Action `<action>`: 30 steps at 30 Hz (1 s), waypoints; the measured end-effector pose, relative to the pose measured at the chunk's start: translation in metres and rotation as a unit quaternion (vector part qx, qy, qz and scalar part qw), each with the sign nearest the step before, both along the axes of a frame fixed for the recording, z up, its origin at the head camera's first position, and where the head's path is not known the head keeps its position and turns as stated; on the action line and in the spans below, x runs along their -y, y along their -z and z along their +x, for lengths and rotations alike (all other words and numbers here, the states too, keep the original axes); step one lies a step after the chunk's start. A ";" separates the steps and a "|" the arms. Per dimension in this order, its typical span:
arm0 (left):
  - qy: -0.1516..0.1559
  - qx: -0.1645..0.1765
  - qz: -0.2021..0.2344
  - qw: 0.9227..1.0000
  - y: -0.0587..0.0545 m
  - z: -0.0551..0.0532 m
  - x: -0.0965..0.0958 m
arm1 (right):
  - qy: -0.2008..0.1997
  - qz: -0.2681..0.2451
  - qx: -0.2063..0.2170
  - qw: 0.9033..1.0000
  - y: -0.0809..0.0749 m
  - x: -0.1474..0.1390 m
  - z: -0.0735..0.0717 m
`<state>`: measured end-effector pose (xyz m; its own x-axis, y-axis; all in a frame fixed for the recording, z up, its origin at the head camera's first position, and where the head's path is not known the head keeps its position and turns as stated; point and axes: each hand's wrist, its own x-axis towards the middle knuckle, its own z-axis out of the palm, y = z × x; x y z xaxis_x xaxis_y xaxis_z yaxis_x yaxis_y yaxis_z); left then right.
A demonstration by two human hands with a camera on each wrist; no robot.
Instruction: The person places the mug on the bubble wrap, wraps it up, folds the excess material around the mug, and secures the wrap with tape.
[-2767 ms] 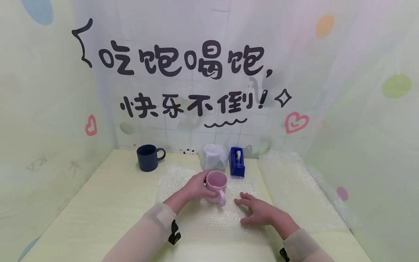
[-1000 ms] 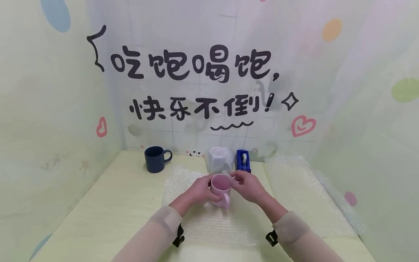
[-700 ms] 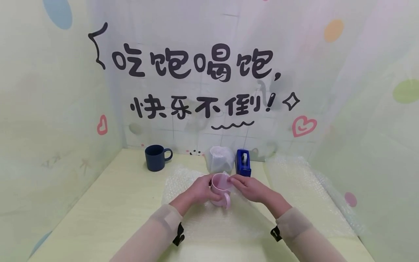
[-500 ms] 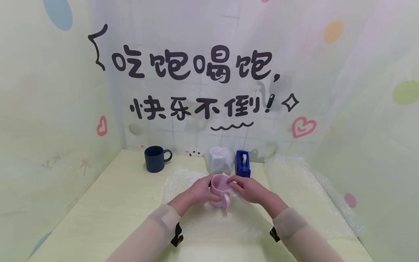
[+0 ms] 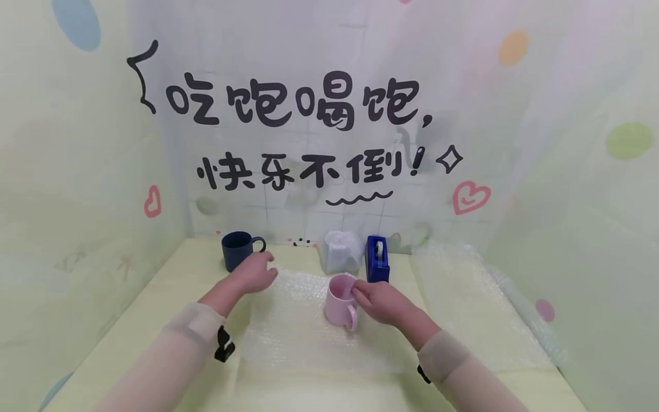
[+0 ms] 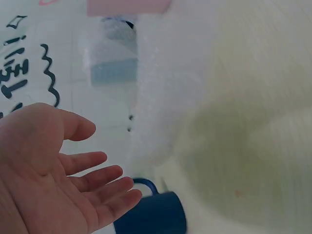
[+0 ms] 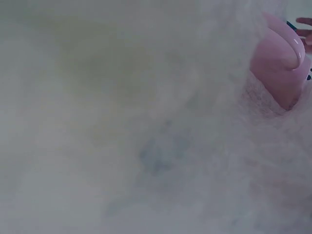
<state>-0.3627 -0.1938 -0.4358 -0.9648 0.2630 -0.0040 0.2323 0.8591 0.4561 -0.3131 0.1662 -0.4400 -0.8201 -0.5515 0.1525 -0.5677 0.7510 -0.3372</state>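
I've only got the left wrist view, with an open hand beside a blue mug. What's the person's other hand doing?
Observer: The right hand is pinching an edge of the bubble wrap at the rim of the pink mug.
Visitor: Oh! Which way is that mug turned?
Observer: Its handle points toward the near side, slightly right.
Visitor: And anything farther right?
Observer: A second sheet of wrap lies there, to the right of the blue tape dispenser.

The left hand (image 5: 254, 272) hides part of the navy mug (image 5: 235, 247), which the left wrist view crops below. Blurred bubble wrap (image 7: 273, 146) fills much of the right wrist view — partly covering the pink mug (image 7: 278, 61) — and its corner, apparently pinched by the right hand (image 5: 385, 302), is indistinct.
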 end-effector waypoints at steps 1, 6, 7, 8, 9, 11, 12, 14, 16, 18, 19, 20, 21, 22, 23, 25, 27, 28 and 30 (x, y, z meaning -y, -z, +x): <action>-0.011 0.006 -0.001 1.000 0.007 -0.001 0.009 | 0.000 0.000 0.001 1.000 0.000 0.000 0.000; -0.062 0.079 0.098 0.990 0.014 0.020 0.024 | -0.008 0.000 0.000 1.000 0.001 0.001 0.001; -0.070 0.085 0.129 0.986 0.015 0.023 0.024 | -0.010 0.000 -0.003 1.000 0.001 0.001 0.000; -0.074 0.088 0.156 0.981 0.016 0.026 0.023 | -0.011 0.001 -0.006 1.000 0.001 0.001 0.000; -0.075 0.088 0.179 0.977 0.017 0.027 0.022 | -0.010 0.002 -0.009 1.000 0.002 0.001 0.000; -0.075 0.084 0.218 0.969 0.017 0.029 0.018 | -0.009 0.002 -0.011 1.000 0.002 0.000 0.000; -0.074 0.082 0.230 0.967 0.016 0.029 0.015 | -0.009 0.002 -0.013 1.000 0.002 0.000 -0.001; -0.066 0.088 0.253 0.961 0.012 0.028 0.009 | -0.005 0.001 -0.012 1.000 0.002 -0.001 0.000; -0.056 0.104 0.282 0.952 0.005 0.028 0.000 | -0.004 0.000 -0.009 1.000 0.002 -0.001 0.000; -0.035 0.124 0.315 0.940 -0.003 0.030 -0.012 | -0.002 0.001 -0.008 1.000 0.003 -0.001 0.001; -0.021 0.135 0.334 0.933 -0.008 0.032 -0.020 | -0.001 0.002 -0.005 1.000 0.002 -0.001 0.002; -0.007 0.142 0.348 0.927 -0.012 0.034 -0.028 | 0.000 0.003 -0.003 1.000 0.002 -0.001 0.002; 0.007 0.144 0.358 0.922 -0.015 0.035 -0.036 | 0.001 0.003 0.001 1.000 0.002 -0.001 0.002; 0.022 0.147 0.363 0.920 -0.019 0.037 -0.045 | 0.001 0.003 0.004 1.000 0.003 -0.001 0.002; 0.038 0.148 0.363 0.919 -0.021 0.039 -0.055 | 0.003 0.003 0.006 1.000 0.003 -0.001 0.002; 0.070 0.140 0.340 0.927 -0.024 0.042 -0.072 | 0.007 0.000 0.015 1.000 0.003 -0.001 0.001; 0.093 0.121 0.302 0.941 -0.024 0.045 -0.088 | 0.012 -0.001 0.020 1.000 0.004 -0.001 0.000; 0.103 0.110 0.280 0.948 -0.023 0.046 -0.093 | 0.012 -0.001 0.017 1.000 0.004 -0.001 -0.001; 0.127 0.087 0.241 0.958 -0.022 0.047 -0.099 | 0.017 0.001 0.023 1.000 0.003 0.000 -0.002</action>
<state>-0.3158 -0.0950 -0.4142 -0.8655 0.5004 0.0223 0.2903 0.4649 0.8364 -0.3150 0.1660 -0.4431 -0.8446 -0.5230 0.1143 -0.5258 0.7702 -0.3611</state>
